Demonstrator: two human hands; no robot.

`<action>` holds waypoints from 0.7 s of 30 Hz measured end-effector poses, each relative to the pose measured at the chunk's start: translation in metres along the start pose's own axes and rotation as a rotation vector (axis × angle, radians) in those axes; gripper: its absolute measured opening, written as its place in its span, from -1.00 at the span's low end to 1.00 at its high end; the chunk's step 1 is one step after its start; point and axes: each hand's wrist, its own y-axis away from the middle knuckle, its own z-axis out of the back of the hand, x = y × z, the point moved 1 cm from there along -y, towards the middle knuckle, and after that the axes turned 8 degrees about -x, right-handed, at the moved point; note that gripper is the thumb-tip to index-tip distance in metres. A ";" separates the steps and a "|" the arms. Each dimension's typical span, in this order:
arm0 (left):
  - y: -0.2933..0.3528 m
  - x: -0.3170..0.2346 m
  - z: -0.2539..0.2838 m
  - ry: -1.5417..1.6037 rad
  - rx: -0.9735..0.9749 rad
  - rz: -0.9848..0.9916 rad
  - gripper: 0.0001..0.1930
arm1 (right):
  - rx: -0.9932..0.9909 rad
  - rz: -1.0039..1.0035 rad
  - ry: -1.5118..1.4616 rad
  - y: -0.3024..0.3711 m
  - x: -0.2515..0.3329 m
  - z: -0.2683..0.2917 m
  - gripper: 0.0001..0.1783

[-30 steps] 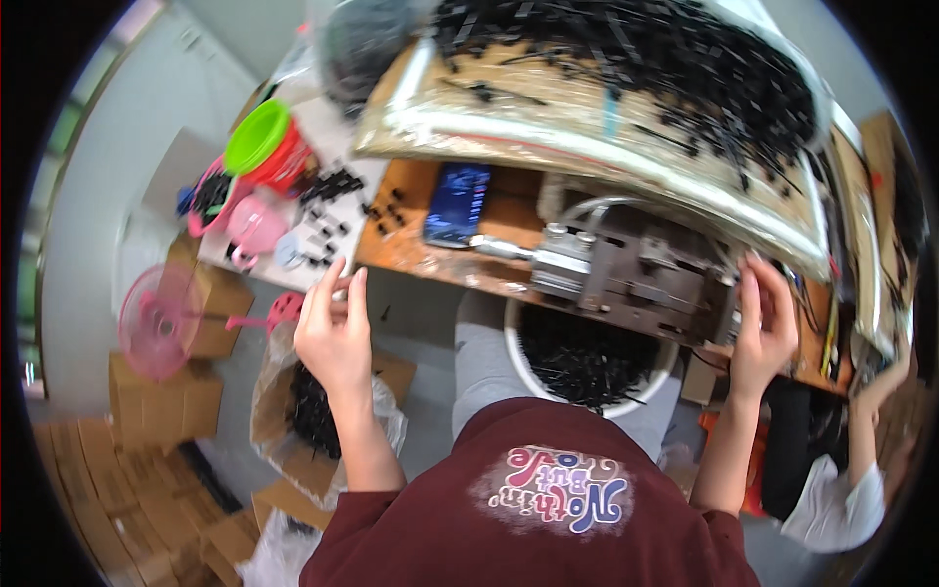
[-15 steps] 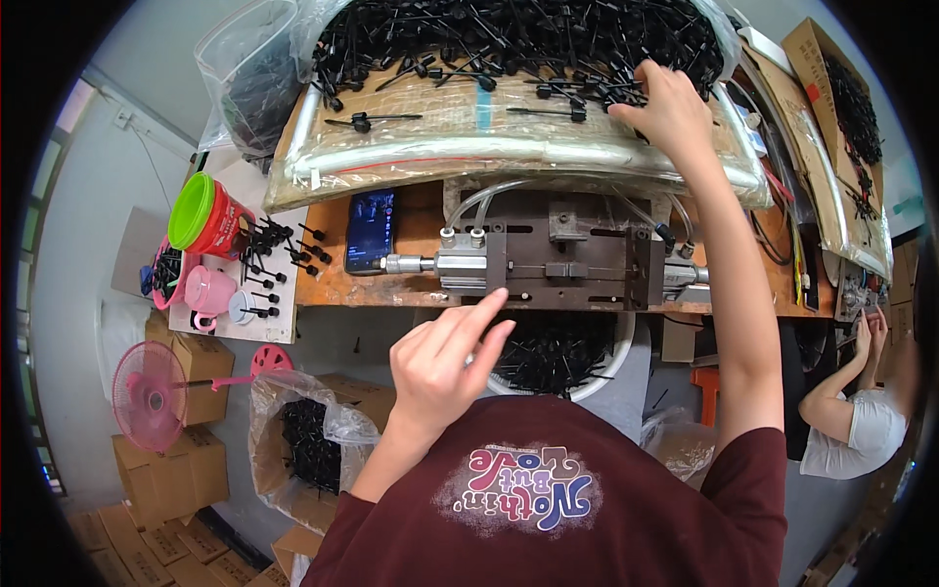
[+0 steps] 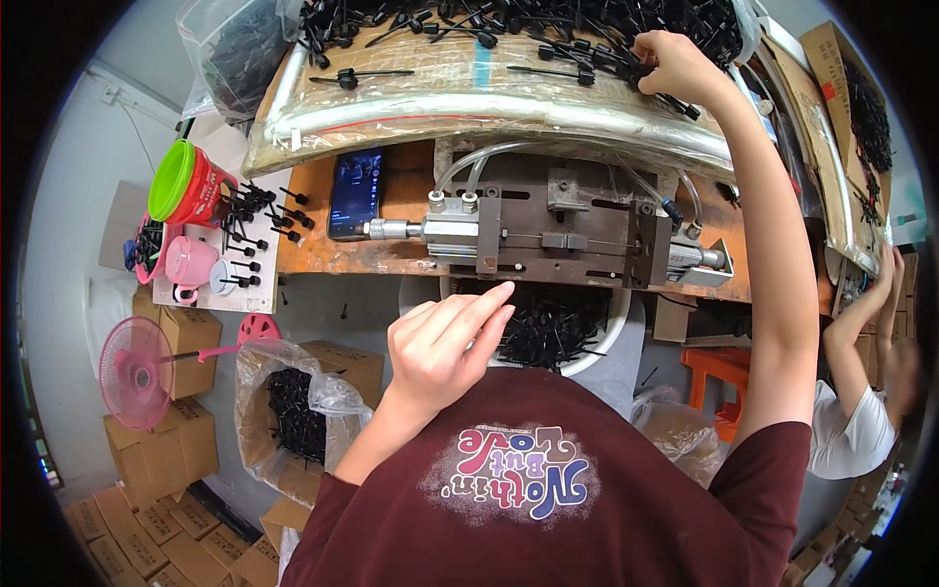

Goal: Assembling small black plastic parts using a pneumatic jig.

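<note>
My right hand [image 3: 680,68] reaches far forward over the edge of a heap of black plastic pieces with thin stems and thick heads [image 3: 577,54]. Its fingers curl toward the heap, with a gap between thumb and index finger and no piece visibly gripped. One black piece lies just below that hand. In front of my chest, my left hand [image 3: 440,342] hovers near the front edge of a metal clamping fixture [image 3: 562,245]. Its index finger and thumb stretch out apart with nothing between them; the other fingers are bent. A small block sits mid-fixture, between two silver cylinders.
A phone [image 3: 355,194] lies left of the fixture. Beyond it stand a red-green bucket [image 3: 186,191], a pink mug [image 3: 191,262] and loose black pieces. A white-rimmed tub [image 3: 614,333] of pieces sits below the bench. A pink fan [image 3: 137,372], cartons and an orange stool [image 3: 719,377] surround me; another person works at right.
The bench shifts up and slightly left in the picture. My right hand stays at the heap, its thumb and fingers drawn a little closer. The other person's arms are raised higher.
</note>
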 end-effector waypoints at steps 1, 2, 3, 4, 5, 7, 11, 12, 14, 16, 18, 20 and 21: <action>0.000 0.001 -0.001 0.004 -0.001 -0.006 -0.69 | 0.024 0.021 -0.015 0.003 0.012 0.006 -0.48; 0.000 0.000 -0.001 0.019 -0.004 -0.010 -0.70 | 0.080 0.008 -0.019 0.003 0.024 0.010 -0.49; -0.001 -0.001 -0.002 0.037 -0.006 -0.020 -0.71 | 0.132 -0.010 -0.022 0.003 0.036 0.016 -0.50; -0.001 -0.002 -0.004 0.054 -0.007 -0.029 -0.72 | 0.185 -0.028 -0.025 0.003 0.042 0.017 -0.50; -0.001 -0.003 -0.005 0.063 -0.010 -0.042 -0.72 | 0.103 0.030 -0.047 0.003 0.037 0.010 -0.51; -0.004 -0.004 -0.009 0.094 -0.015 -0.081 -0.73 | -0.069 0.132 -0.078 0.005 0.023 -0.002 -0.54; -0.004 -0.003 -0.007 0.069 -0.008 -0.090 -0.75 | 0.211 0.075 0.143 -0.013 0.047 0.007 -0.54; -0.005 -0.002 -0.005 0.065 -0.008 -0.088 -0.75 | 0.156 0.103 0.118 -0.011 0.046 0.007 -0.53; -0.005 0.000 -0.002 0.051 -0.004 -0.086 -0.75 | 0.044 0.157 0.071 -0.005 0.043 0.001 -0.49; -0.002 0.004 0.000 0.024 0.003 -0.080 -0.76 | 0.024 0.141 0.033 -0.003 0.049 0.006 -0.55; 0.002 0.008 0.000 0.000 -0.002 -0.103 -0.72 | 0.199 0.040 -0.026 -0.005 0.068 0.027 -0.58; 0.001 0.008 -0.001 0.010 -0.015 -0.122 -0.71 | 0.178 0.034 -0.025 -0.004 0.060 0.025 -0.60; 0.001 0.008 -0.001 0.016 -0.009 -0.123 -0.71 | 0.177 0.015 -0.015 -0.003 0.062 0.031 -0.60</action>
